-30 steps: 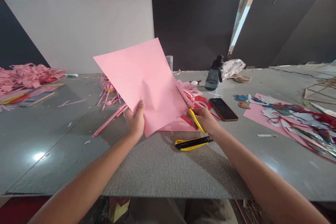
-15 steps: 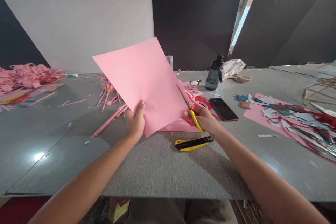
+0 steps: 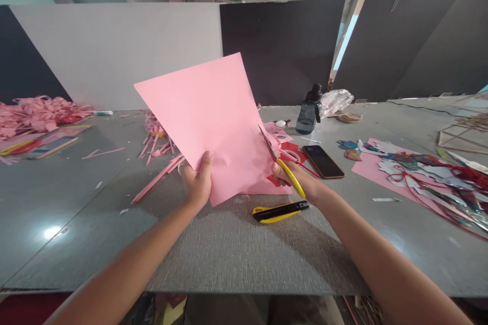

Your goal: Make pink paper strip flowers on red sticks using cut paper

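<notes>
A sheet of pink paper (image 3: 202,117) is held up and tilted above the table. My left hand (image 3: 198,180) grips its lower left edge, thumb on the near face and the other fingers behind. My right hand (image 3: 292,177) is closed on yellow-handled scissors (image 3: 285,170), whose blades lie at the sheet's right edge. Whether the blades are parted around the paper I cannot make out. Below the right hand, a yellow and black utility knife (image 3: 280,212) lies on the table. Red and pink paper pieces (image 3: 292,150) lie behind the scissors.
A phone (image 3: 323,161) lies right of my right hand, with a dark water bottle (image 3: 308,109) behind it. Pink paper strips (image 3: 158,177) lie on the left, and a heap of pink strips (image 3: 38,114) farther off. Coloured cut-outs and red cord (image 3: 430,172) cover the right side.
The sheet has turned a little, its top corner shifting right. The scissors have tilted slightly, their handle end moving right and down. Both hands keep their holds.
</notes>
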A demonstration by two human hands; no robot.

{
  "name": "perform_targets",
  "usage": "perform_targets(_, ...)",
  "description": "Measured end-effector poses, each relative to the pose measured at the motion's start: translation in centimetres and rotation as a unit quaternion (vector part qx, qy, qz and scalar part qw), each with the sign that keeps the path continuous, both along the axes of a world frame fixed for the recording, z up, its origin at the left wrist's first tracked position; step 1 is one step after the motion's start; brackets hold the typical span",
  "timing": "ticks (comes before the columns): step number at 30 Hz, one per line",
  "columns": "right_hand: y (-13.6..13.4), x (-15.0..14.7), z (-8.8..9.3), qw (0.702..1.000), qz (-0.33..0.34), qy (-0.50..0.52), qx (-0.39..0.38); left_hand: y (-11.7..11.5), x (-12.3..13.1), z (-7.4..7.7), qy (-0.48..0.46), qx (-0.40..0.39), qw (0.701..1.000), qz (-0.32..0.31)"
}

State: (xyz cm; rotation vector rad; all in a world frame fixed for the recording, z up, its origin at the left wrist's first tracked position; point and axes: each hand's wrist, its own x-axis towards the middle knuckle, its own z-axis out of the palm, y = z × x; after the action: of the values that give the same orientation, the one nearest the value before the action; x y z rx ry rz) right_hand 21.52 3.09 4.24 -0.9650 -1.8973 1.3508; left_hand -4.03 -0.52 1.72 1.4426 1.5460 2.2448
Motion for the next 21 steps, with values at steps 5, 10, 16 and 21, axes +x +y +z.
perform_targets(5,-0.41,0.19,0.54,1.0,0.001,0.008,0.005,-0.27,0.27,-0.06,0.01,-0.001,1.0,0.001)
perform_targets(10,-0.34,-0.11,0.44,1.0,-0.022,0.017,-0.011,-0.33,0.32,-0.12,0.0,-0.008,1.0,-0.009)
perform_targets(16,0.02,-0.56,0.29,0.994,-0.101,0.006,-0.046,-0.05,0.1,-0.19,-0.017,-0.021,0.999,-0.017)
perform_targets(21,0.53,-0.65,-0.05,0.992,-0.119,0.011,-0.044,0.06,0.02,-0.28,-0.033,-0.032,0.998,-0.037)
